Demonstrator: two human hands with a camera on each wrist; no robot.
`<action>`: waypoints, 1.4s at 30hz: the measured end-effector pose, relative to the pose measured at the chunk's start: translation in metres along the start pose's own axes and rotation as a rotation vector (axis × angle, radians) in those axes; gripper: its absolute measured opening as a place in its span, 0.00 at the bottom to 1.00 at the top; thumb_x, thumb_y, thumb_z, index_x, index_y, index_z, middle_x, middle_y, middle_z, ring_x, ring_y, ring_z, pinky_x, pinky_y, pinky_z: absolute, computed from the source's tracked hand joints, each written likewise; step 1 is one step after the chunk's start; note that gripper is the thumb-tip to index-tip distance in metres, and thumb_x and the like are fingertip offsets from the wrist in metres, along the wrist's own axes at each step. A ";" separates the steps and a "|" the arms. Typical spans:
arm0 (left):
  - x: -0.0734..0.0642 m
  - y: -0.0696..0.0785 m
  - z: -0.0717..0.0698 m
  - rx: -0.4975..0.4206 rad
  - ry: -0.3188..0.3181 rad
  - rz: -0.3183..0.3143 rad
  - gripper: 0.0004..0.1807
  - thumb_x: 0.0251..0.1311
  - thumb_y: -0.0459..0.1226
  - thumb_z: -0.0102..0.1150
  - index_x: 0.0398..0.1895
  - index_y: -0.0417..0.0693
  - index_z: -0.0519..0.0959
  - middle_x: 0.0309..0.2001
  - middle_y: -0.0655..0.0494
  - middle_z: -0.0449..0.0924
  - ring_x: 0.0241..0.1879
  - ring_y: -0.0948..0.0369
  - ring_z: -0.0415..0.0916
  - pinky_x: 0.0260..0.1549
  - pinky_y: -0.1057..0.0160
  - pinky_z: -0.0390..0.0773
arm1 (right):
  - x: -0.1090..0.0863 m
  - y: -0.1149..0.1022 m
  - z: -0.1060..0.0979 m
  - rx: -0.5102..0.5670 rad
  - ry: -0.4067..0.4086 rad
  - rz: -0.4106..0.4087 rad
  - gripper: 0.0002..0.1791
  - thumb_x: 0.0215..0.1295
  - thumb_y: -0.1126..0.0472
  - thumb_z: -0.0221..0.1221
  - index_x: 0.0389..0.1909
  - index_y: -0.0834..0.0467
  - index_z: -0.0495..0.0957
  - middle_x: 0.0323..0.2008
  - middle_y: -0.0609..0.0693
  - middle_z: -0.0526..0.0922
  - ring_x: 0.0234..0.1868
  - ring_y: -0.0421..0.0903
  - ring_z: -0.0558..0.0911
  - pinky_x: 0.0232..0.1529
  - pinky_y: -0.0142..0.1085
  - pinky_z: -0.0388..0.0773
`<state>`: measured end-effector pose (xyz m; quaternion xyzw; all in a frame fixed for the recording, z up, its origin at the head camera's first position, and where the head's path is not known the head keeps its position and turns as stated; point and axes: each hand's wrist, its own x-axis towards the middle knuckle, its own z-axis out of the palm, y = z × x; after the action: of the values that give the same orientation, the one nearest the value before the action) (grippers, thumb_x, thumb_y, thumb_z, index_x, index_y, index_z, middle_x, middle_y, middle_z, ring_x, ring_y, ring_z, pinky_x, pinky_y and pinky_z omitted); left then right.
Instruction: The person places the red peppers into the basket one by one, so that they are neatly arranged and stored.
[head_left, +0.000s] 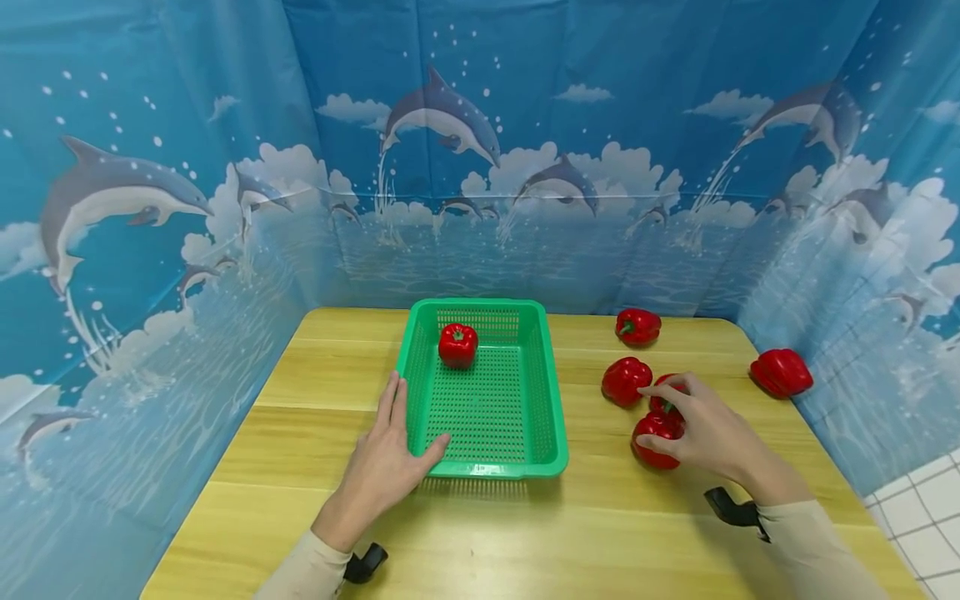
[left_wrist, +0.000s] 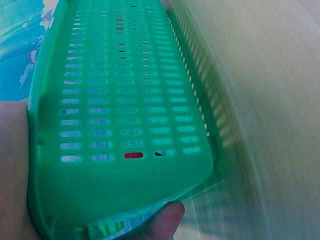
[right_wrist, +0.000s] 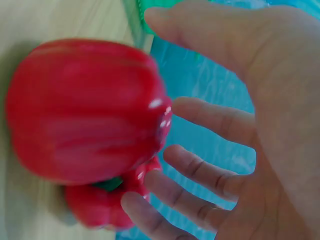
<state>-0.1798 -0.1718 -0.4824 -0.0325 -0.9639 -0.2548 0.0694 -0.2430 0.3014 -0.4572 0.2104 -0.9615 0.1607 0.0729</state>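
Note:
My left hand (head_left: 382,462) lies at the near left corner of a green plastic basket (head_left: 557,400), its fingers extended along the left rim and its thumb across the corner. One red bell pepper (head_left: 457,346) stands inside, toward the back left. Over on the right, my right hand (head_left: 701,429) hovers with fingers spread above the nearest bell pepper (head_left: 655,437). Another bell pepper (head_left: 666,398) is partly hidden behind those fingers, and a third bell pepper (head_left: 626,381) lies just left of the fingertips. In the right wrist view, a large bell pepper (right_wrist: 85,110) sits beside the spread fingers, not gripped.
Farther back on the wooden table (head_left: 322,358) lies a bell pepper (head_left: 638,327). One more bell pepper (head_left: 781,372) rests by the right edge. A blue dolphin-print curtain (head_left: 480,242) encloses the table's back and sides. White tiles (head_left: 922,521) show at lower right.

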 end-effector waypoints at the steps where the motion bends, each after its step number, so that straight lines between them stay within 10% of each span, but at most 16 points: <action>1: 0.000 0.000 0.000 0.001 0.003 0.001 0.64 0.66 0.74 0.55 0.89 0.46 0.42 0.90 0.57 0.32 0.31 0.56 0.85 0.27 0.51 0.82 | -0.002 0.002 0.000 -0.003 -0.006 0.006 0.40 0.53 0.38 0.80 0.64 0.52 0.84 0.56 0.59 0.78 0.54 0.58 0.79 0.49 0.57 0.85; 8: -0.001 0.000 0.000 0.016 0.006 0.008 0.65 0.65 0.76 0.52 0.89 0.45 0.42 0.90 0.54 0.33 0.32 0.54 0.87 0.59 0.25 0.76 | -0.010 0.013 0.007 0.001 -0.094 0.057 0.45 0.50 0.34 0.80 0.65 0.53 0.83 0.56 0.62 0.76 0.56 0.63 0.78 0.52 0.64 0.84; 14: 0.000 -0.001 0.001 0.011 0.007 0.003 0.64 0.66 0.75 0.53 0.89 0.46 0.42 0.90 0.57 0.31 0.42 0.50 0.90 0.52 0.31 0.82 | -0.010 0.017 0.014 0.035 -0.117 0.067 0.46 0.48 0.37 0.82 0.67 0.53 0.81 0.58 0.62 0.76 0.56 0.64 0.80 0.50 0.65 0.85; 22: 0.000 -0.001 0.000 0.002 -0.032 -0.021 0.65 0.65 0.77 0.50 0.90 0.50 0.38 0.89 0.63 0.25 0.13 0.62 0.68 0.27 0.55 0.74 | -0.007 0.017 0.020 0.051 -0.160 0.062 0.49 0.48 0.40 0.83 0.70 0.55 0.77 0.61 0.65 0.78 0.57 0.66 0.82 0.49 0.66 0.86; 30: 0.001 -0.002 0.001 0.005 -0.017 -0.008 0.64 0.66 0.74 0.53 0.89 0.47 0.39 0.89 0.60 0.27 0.16 0.65 0.71 0.58 0.28 0.78 | -0.006 0.014 0.023 0.033 -0.177 0.051 0.51 0.46 0.40 0.84 0.71 0.55 0.76 0.64 0.68 0.77 0.58 0.69 0.83 0.52 0.70 0.82; 42: 0.003 -0.002 0.001 0.006 -0.018 -0.003 0.64 0.66 0.74 0.54 0.89 0.46 0.40 0.90 0.58 0.29 0.18 0.64 0.73 0.25 0.58 0.73 | -0.004 0.014 0.023 0.050 -0.168 0.027 0.46 0.45 0.43 0.85 0.64 0.55 0.78 0.61 0.65 0.79 0.57 0.65 0.84 0.51 0.66 0.85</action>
<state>-0.1827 -0.1729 -0.4839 -0.0332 -0.9653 -0.2519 0.0607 -0.2469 0.3076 -0.4833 0.2119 -0.9627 0.1674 -0.0154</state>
